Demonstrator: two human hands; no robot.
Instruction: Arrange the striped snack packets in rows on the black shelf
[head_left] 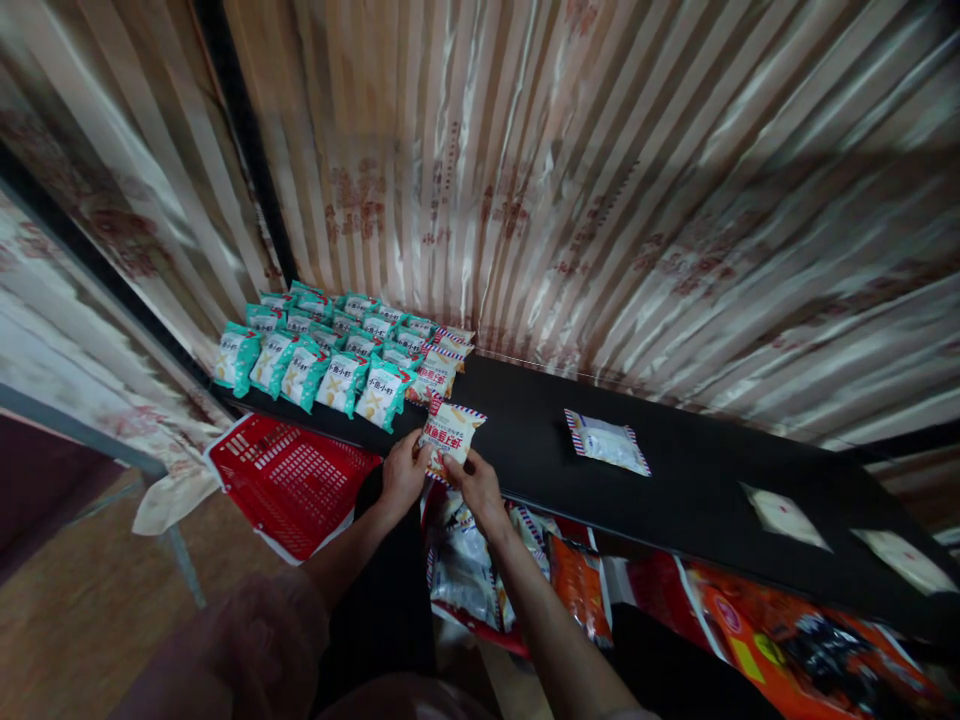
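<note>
Between my two hands is a white snack bag (453, 432) with red lettering and striped ends, held at the front edge of a black shelf (517, 420). My left hand (405, 470) grips its lower left side. On its lower right side, my right hand (474, 484) has thumb and fingers closed. Just behind it stand similar snack bags (433, 372) in a short row. To their left, teal and white snack bags (343, 382) stand upright in several rows.
A red basket (300, 480) sits below the shelf at left. Another basket beneath my hands holds striped snack bags (461, 560) and orange packs (577, 585). On the shelf lie a striped bag (607, 442) and two pale packets (784, 515). A pleated curtain (525, 180) hangs behind.
</note>
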